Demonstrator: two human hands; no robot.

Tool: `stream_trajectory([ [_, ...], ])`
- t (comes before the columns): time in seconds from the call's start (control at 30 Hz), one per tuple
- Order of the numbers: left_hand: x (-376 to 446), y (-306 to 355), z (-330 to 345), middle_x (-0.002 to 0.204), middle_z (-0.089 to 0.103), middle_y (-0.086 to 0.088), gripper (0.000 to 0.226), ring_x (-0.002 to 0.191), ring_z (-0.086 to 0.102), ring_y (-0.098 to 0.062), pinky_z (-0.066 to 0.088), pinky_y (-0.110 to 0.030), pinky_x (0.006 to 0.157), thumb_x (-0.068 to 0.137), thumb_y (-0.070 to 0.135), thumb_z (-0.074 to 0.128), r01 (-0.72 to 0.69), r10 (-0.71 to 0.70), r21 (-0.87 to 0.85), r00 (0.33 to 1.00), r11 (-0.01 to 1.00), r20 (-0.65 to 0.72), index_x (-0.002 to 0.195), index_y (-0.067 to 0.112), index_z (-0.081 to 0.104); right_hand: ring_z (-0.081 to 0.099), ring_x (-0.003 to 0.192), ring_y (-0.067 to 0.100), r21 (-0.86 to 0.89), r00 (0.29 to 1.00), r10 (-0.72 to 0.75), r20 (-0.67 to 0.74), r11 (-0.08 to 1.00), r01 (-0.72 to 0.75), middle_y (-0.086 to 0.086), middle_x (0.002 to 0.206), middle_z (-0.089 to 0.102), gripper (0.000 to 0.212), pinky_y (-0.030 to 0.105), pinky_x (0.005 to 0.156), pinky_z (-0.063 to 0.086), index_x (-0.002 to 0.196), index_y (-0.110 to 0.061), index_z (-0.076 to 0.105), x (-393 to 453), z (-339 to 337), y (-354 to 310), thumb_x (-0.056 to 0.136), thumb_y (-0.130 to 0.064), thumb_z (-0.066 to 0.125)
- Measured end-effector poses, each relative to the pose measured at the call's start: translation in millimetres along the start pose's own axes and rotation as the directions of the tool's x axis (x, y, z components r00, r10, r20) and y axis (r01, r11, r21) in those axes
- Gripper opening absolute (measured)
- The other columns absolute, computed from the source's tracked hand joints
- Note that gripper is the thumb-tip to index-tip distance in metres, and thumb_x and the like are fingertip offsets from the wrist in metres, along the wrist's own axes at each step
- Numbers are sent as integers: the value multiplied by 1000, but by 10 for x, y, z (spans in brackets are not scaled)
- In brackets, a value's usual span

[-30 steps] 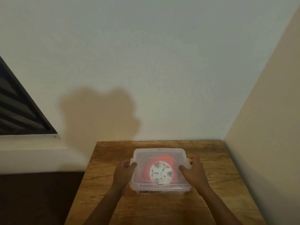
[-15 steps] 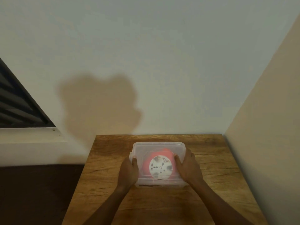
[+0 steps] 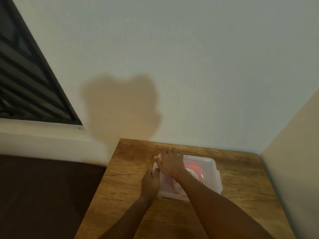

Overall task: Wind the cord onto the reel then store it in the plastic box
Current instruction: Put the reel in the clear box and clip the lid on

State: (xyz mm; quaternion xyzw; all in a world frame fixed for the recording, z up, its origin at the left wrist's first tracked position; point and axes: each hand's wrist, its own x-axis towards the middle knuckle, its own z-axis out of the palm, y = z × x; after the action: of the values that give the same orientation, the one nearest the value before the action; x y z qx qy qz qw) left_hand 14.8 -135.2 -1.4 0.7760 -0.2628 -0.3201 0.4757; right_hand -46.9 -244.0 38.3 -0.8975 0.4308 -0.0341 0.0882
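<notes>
A clear plastic box (image 3: 211, 171) with its lid on stands on the wooden table (image 3: 241, 187). Through the lid shows the reel (image 3: 195, 169), red with a white round face; my right forearm covers part of it. My right hand (image 3: 170, 163) lies flat, fingers spread, on the left part of the lid. My left hand (image 3: 149, 184) grips the box's left side at its clip. No loose cord is in view.
The table stands in a corner, with a white wall behind it and a cream wall (image 3: 293, 169) close on the right. A dark floor (image 3: 43, 195) lies to the left, below a dark louvred window (image 3: 25, 83).
My right hand has crossed from the box's right side onto the left part of the lid. My left hand stays at the left side. The view has swung left.
</notes>
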Motion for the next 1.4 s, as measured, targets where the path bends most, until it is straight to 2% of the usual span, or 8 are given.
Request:
stream_trajectory([
  [0.2, -27, 21, -10, 95, 69, -6, 34, 89, 69, -21, 62, -42, 83, 110, 41, 42, -31, 31, 5, 999, 1000, 9, 101, 17, 64, 55, 110, 21, 45, 985, -1, -173, 999, 9, -2, 115, 67, 55, 44, 94, 34, 115, -28, 61, 61, 216, 118, 94, -60, 21],
  [0.47, -27, -12, -6, 89, 64, -2, 30, 79, 64, -13, 53, -25, 64, 110, 37, 42, -71, 71, 61, 997, 996, 10, 99, 16, 59, 50, 124, 16, 372, 997, -72, 14, 926, 62, -8, 132, 59, 33, 43, 106, 34, 125, -33, 61, 137, -34, 240, 98, -38, 42],
  [0.63, -14, -2, 2, 105, 67, -5, 24, 93, 70, -21, 65, -44, 82, 108, 40, 45, -5, 4, -17, 1000, 1000, -5, 113, 19, 56, 61, 98, 20, 506, 918, 376, -125, 820, -267, 6, 114, 69, 29, 33, 87, 46, 109, -18, 68, -235, -307, 1070, 98, -30, 45],
  [0.8, -32, 22, 2, 111, 66, 1, 29, 95, 71, -19, 63, -31, 65, 108, 47, 40, 100, -94, -85, 993, 991, 75, 126, 26, 50, 72, 85, 25, 819, 832, 479, 278, 333, -466, 5, 96, 74, 52, 45, 79, 58, 102, -15, 72, -606, -251, 1562, 87, -62, 57],
  [0.93, -39, 42, 17, 115, 66, -1, 36, 93, 69, -15, 57, -22, 57, 109, 47, 40, 75, -73, -30, 996, 997, 60, 132, 22, 52, 73, 77, 29, 908, 802, 509, 313, 88, -410, 5, 87, 76, 53, 51, 71, 59, 99, -13, 72, -644, -155, 1599, 74, -59, 75],
  [1.13, -76, 91, 14, 117, 64, -3, 39, 90, 64, -11, 54, -23, 62, 110, 42, 40, 39, -40, 61, 999, 997, 10, 133, 15, 55, 73, 69, 25, 909, 780, 554, 291, 95, -407, 2, 79, 75, 46, 41, 60, 60, 94, -14, 71, -607, -141, 1589, 76, -56, 74],
  [1.27, -97, 126, 2, 121, 65, -7, 41, 99, 69, -23, 65, -44, 82, 110, 41, 40, 50, -50, 55, 999, 997, 7, 136, 13, 54, 72, 71, 21, 891, 801, 587, 117, 295, -346, 1, 83, 74, 40, 31, 55, 56, 94, -16, 70, -777, -206, 1439, 88, -54, 60],
  [1.4, -103, 132, 17, 118, 65, -5, 41, 96, 68, -21, 65, -42, 78, 110, 42, 39, 62, -62, 48, 998, 997, -10, 138, 14, 53, 64, 74, 11, 824, 668, 740, 72, 333, -458, -3, 92, 64, 35, 26, 52, 51, 105, -22, 56, -1202, 35, 1228, 95, -54, 46],
])
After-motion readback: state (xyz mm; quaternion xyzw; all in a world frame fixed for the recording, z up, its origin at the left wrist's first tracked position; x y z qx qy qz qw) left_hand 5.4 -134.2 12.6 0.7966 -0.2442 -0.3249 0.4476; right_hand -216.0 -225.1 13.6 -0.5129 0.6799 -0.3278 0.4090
